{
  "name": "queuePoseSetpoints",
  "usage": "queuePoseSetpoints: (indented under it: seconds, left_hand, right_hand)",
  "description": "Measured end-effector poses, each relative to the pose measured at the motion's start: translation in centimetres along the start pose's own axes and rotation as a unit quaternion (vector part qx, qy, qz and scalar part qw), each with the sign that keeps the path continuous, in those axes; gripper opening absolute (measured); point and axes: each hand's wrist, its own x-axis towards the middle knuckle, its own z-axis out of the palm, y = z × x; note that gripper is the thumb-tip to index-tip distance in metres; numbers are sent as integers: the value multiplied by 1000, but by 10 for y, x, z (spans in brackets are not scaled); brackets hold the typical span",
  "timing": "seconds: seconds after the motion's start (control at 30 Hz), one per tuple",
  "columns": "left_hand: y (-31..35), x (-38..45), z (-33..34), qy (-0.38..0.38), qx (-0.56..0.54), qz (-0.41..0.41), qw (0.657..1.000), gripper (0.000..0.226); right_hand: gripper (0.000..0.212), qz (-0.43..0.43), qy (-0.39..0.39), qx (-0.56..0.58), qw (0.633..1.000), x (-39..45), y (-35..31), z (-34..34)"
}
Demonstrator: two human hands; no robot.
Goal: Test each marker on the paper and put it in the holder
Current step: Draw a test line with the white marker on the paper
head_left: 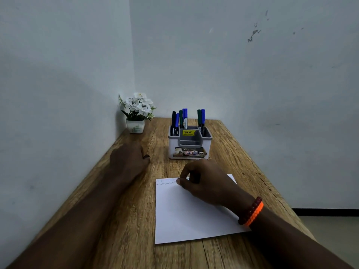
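Observation:
A white sheet of paper (186,216) lies on the wooden table (124,220), with zigzag marker lines along its top left edge. My right hand (206,183) rests on the paper's top edge, fingers closed on a dark marker (194,176) that is mostly hidden, its tip at the end of the zigzag line. My left hand (129,158) lies on the table left of the paper, fingers curled; a small dark object shows at its fingertips. The grey-and-white holder (189,150) stands behind the paper with several blue, green and black markers (184,117) upright in it.
A small pot of white artificial flowers (137,113) stands in the far left corner against the wall. Walls close the table's left and far sides. The table's right edge drops to the floor (330,235).

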Motion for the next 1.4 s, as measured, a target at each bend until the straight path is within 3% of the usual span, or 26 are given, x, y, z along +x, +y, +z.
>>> queuePoseSetpoints:
  seconds: [0.07, 0.17, 0.3, 0.47, 0.53, 0.67, 1.0, 1.2, 1.4]
  left_hand:
    - [3, -1, -4, -8, -30, -11, 999, 27]
    - [11, -1, -14, -17, -238, -27, 971, 26]
    - [25, 2, -27, -62, -471, -41, 879, 38]
    - [54, -8, -22, -130, -648, -56, 748, 29]
    - [62, -14, -17, -144, -670, -42, 727, 38]
    - [64, -19, -17, -161, -679, -8, 716, 44]
    - [64, -26, -15, -161, -660, 32, 733, 37]
    - [65, -26, -14, -165, -658, 33, 734, 47]
    - [66, -26, -14, -172, -668, 38, 723, 35]
  right_hand:
    - [17, 1, 8, 4, 1000, 0, 0, 0]
    - [11, 13, 75, 46, 996, 1, 3, 3]
    - [11, 52, 155, 144, 976, 3, 3, 3]
    - [31, 100, 119, 366, 918, 3, -9, -5]
    - [34, 115, 101, 432, 889, 2, -14, -6]
    - [40, 140, 81, 479, 863, 2, -18, -8]
    - [43, 146, 65, 432, 888, -2, -16, -12]
    - [47, 161, 84, 409, 894, -1, -11, -11]
    - [53, 162, 99, 382, 904, -1, -11, -13]
